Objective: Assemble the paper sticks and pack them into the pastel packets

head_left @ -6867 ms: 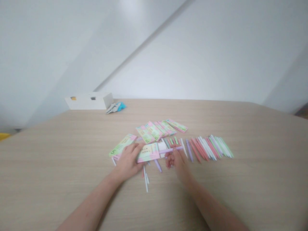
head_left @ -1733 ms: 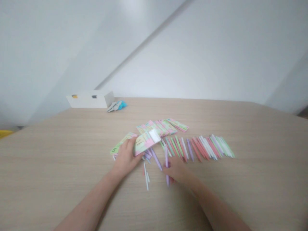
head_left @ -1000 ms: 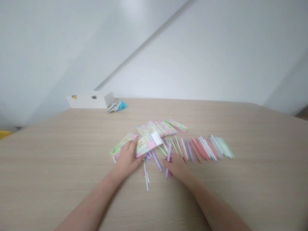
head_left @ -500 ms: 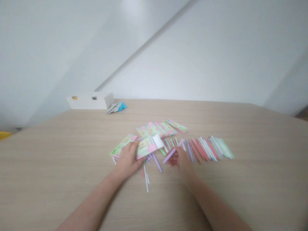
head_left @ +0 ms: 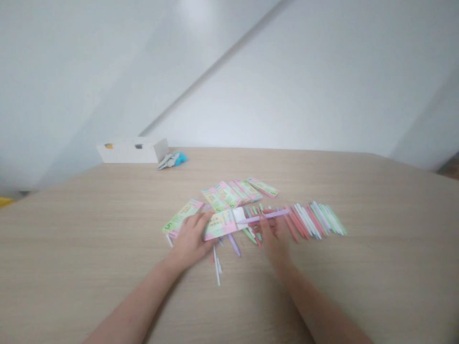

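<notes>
My left hand [head_left: 191, 241] is closed on a pink, green and yellow box [head_left: 219, 223], whose white flap stands open on the right. Between the fingers of my right hand [head_left: 274, 239] is a purple pen [head_left: 274, 215], lying nearly level with its left end at the box's open end. Under and around both hands lie loose pens, among them another purple pen [head_left: 234, 244] and a thin white stick [head_left: 216, 267]. A row of red, white, purple and green pens [head_left: 315, 220] lies to the right of my right hand.
Several similar flat boxes [head_left: 229, 193] overlap behind the hands, and another box [head_left: 183, 216] lies left. At the back left of the wooden table [head_left: 107, 205] stand a white box [head_left: 131, 152] and a grey and blue item [head_left: 172, 160].
The purple pen has turned from steeply slanted to nearly level, its left end now at the box opening. My right hand has shifted slightly right, and the box in my left hand has tilted lower.
</notes>
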Demonstrator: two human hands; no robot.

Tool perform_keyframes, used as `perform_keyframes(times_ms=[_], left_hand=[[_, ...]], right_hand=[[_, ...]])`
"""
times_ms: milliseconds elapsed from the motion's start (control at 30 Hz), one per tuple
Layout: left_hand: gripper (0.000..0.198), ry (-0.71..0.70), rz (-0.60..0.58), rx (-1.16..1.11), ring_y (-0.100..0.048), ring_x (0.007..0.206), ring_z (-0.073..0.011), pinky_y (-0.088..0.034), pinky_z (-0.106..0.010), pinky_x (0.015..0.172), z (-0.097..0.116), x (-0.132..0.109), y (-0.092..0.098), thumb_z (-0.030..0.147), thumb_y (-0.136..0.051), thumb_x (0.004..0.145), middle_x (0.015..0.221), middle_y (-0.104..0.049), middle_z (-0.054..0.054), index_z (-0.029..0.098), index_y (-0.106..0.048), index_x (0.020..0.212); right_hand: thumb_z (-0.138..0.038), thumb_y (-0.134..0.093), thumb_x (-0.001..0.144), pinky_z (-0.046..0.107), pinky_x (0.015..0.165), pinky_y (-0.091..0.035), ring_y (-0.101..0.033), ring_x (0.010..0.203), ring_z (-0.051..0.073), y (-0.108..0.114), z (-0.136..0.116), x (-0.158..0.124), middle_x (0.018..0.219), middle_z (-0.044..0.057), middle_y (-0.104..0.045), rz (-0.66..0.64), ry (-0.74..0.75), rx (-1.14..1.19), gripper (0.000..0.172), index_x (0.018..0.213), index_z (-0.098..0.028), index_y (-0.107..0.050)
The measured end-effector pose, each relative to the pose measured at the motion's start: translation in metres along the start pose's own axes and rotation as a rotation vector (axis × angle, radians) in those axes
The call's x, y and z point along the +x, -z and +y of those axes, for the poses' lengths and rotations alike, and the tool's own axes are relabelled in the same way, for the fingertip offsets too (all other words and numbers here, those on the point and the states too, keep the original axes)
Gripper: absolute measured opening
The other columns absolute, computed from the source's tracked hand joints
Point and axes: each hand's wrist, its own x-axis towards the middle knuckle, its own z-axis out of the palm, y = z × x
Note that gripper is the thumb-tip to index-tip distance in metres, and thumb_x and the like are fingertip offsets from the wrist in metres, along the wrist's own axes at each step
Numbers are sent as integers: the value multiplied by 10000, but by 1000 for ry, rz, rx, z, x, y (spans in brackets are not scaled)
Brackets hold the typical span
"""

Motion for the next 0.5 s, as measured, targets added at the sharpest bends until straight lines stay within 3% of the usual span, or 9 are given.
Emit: perform_keyframes(times_ms=[100, 200, 500], left_hand=[[644, -3, -3, -14, -450, 1144, -296, -364, -430, 954, 2, 0, 1, 351, -627, 741, 1253, -501, -114, 218, -376, 1320], [633, -8, -10, -23, -446, 1148, -299, -362, -435, 960, 3, 0, 1, 331, -627, 733, 1243, -505, -113, 219, -391, 1309], [587, -41, -15, -52, -463, 1130, -296, -356, -438, 971, 8, 1, 4, 300, -626, 716, 1190, -525, -108, 230, -442, 1268]], right_hand=[[-535, -532, 808, 221, 409, -461, -655, 608, 173, -1, 0, -3, 800, 67, -698, -26, 0, -42, 382, 980, -197, -489], [-549, -534, 800, 224, 418, -462, -669, 638, 188, -1, 1, -2, 805, 75, -705, -36, -20, -57, 390, 952, -190, -512], [-561, -539, 787, 211, 387, -436, -679, 620, 185, -3, 4, -1, 823, 74, -719, -116, -92, 100, 418, 964, -182, -549]])
